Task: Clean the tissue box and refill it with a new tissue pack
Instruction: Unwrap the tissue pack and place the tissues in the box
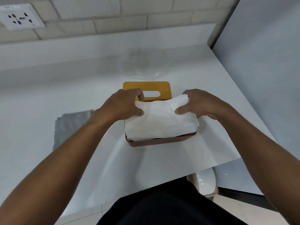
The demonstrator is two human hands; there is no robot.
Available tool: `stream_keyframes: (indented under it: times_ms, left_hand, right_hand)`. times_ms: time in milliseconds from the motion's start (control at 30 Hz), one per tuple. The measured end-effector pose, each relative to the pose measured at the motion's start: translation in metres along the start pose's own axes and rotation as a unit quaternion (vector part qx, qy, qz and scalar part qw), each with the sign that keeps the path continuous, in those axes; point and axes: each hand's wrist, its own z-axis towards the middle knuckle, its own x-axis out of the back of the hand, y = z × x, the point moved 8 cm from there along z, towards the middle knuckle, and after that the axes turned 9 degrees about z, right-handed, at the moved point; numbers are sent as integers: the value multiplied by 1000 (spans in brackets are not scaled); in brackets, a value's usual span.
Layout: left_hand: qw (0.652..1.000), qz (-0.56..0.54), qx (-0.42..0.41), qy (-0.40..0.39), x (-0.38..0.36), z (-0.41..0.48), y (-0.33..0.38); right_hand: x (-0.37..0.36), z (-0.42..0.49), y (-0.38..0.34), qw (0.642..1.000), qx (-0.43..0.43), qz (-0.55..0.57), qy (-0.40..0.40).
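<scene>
A stack of white tissues sits partly inside the brown tissue box in the middle of the white table. My left hand grips the stack's left end, and my right hand grips its right end. The stack rises above the box rim and bulges in the middle. Behind the box lies its yellow wooden lid with an oval slot, flat on the table. An empty clear plastic wrapper lies further back.
A folded grey cloth lies left of the box. The table meets a tiled wall with a socket at the back left. A grey panel rises on the right. A chair shows below the table's near edge.
</scene>
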Motion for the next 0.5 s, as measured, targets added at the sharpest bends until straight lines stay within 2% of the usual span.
stream_keyframes:
  times_ms: [100,167,500]
  left_hand:
    - [990,129,-14,46,3,2,10]
    - [976,210,-18,55,1,3,15]
    - [939,334,-22,76,-12,17,23]
  right_hand:
    - [-2,1,-12,981,20,-186,50]
    - [-4,2,-18,961,35,-263,78]
    - [-20,10,-29,913,54,-390,105]
